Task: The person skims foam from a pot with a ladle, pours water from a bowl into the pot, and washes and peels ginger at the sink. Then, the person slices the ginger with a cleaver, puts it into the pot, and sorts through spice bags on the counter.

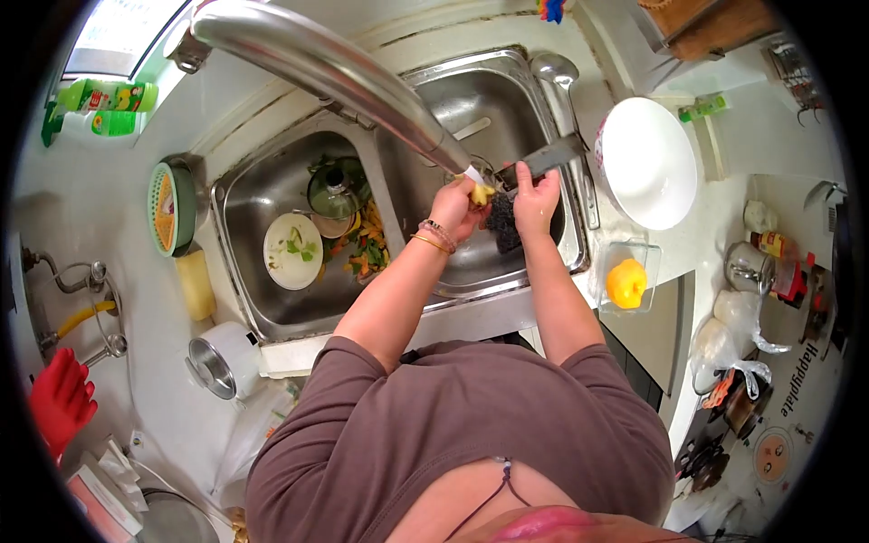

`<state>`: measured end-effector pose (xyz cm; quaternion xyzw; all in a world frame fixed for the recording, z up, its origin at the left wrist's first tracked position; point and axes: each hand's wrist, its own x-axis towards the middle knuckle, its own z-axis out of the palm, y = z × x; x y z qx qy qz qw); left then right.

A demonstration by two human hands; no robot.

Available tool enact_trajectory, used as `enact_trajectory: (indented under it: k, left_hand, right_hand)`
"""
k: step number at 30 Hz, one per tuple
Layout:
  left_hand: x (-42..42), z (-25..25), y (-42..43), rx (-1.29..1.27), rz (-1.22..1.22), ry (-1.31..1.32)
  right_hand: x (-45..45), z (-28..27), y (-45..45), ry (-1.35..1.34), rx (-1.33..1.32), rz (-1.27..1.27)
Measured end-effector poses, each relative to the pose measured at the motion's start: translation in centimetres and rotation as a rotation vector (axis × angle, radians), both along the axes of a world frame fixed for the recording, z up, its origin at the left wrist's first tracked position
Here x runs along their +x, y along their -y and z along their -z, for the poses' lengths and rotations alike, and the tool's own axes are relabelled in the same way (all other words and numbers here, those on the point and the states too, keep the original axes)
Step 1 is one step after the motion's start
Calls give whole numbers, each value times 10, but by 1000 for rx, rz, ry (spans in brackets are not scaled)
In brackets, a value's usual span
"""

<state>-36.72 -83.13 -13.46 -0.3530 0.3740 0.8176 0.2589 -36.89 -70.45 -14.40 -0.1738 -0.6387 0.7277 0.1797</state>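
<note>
Over the right sink basin (471,262), my left hand (455,213) is closed round a small yellow lump (482,194), right under the faucet spout (453,156). Its exact kind is hard to make out. Beside it, my right hand (536,201) grips a dark-bladed knife (554,156), whose blade points toward the right rim; the handle is hidden. Between and just below the hands is a dark mesh-like scrubber (504,226); I cannot tell whether either hand touches it. Part of a clear, round item shows behind the fingers.
The left basin (262,312) holds a white plate (292,252), a glass lid (337,187) and vegetable scraps (369,240). A ladle (555,69) lies along the right rim. Farther right are a white bowl (645,163) and a yellow pepper (626,283) in a clear container.
</note>
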Motion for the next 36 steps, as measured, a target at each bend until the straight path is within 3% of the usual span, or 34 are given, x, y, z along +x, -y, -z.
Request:
enact_trajectory:
  k: [7,10,11,14,18,19,20,22,25,28,30,36]
  left_hand:
    - [2,4,-5,84,101,-25]
    - [3,5,-9,24,69,-71]
    - [4,13,-9,13,56,-86]
    - [6,3,-15,-41,-15,-77]
    - [9,-5,-13,-67,-60,-74]
    - [9,-5,-12,-78,-58,-86]
    - [8,-4,-10,-90,-59,-100]
    - [8,-5,-7,-88,-53,-97]
    - [6,-3,1,66,15,2]
    - [4,3,14,368,59,187]
    - [1,0,14,499,-41,271]
    - [-4,-8,10,277,35,304]
  right_hand:
    - [-8,14,-12,190,-472,-291]
    - [-7,0,-4,117,207,-215]
    - [-5,-12,-3,208,306,-189]
    - [-6,-11,9,124,294,-48]
    - [-5,-11,10,128,304,-57]
    - [-8,12,6,119,263,-42]
    - [-10,34,5,97,38,-12]
    - [-8,7,8,86,-506,-140]
    - [-7,9,9,49,-336,-313]
    - [-12,3,12,69,-120,-193]
    - [-15,13,9,103,-315,-172]
    - [-9,3,4,141,-326,-498]
